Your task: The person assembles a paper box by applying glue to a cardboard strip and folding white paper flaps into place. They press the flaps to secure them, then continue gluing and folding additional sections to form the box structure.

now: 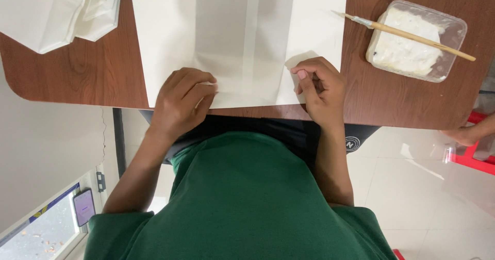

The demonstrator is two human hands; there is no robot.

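One white paper sheet, flat on the brown worktop, upper centre of frame. Probably light, thin, easily creased; best held at the near edge with flat fingertips. Left hand pressing that edge at centre left, fingers together and curled onto the paper. Right hand at centre right, fingers bunched on the sheet. One paste tub, one brush across it, upper right. One folded white stack, upper left.

White paper sheet runs off top edge. Folded stack at bench's far-left corner cut off too. Left hand fingertips curl under, hidden. Tub contents indistinct.
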